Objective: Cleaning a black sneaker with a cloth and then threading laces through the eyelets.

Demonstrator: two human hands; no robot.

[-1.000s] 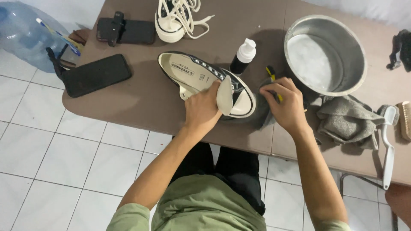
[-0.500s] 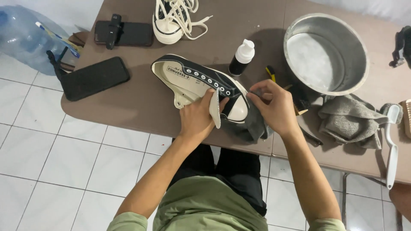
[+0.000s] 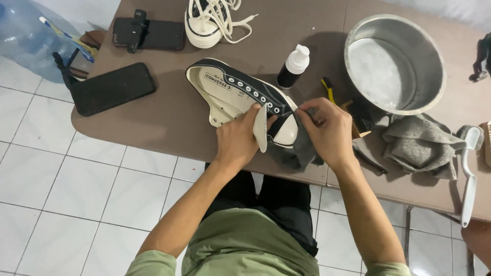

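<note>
While left hand [image 3: 236, 140] clamps shoe [image 3: 240, 97] by tongue near surface [image 3: 169, 122] edge, right hand [image 3: 327, 133] pinches grey cloth [image 3: 302, 151] at toe. Risk: hard rub tips shoe over edge; elbow swing could topple bottle [image 3: 293, 67] just behind.

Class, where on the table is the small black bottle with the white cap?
In the head view the black bottle stands upright at table centre, between the black sneaker and the metal basin.

- A metal basin [image 3: 395, 64] stands at the desk's [image 3: 153, 122] far right.
- A dark pump bottle [image 3: 293, 67] stands upright beside it.
- A crumpled grey towel [image 3: 419, 145] lies near a white brush [image 3: 468, 174].
- Two black phones [image 3: 110, 88] [image 3: 151, 33] lie left.
- A blue water jug [image 3: 30, 43] sits on the floor.
</note>
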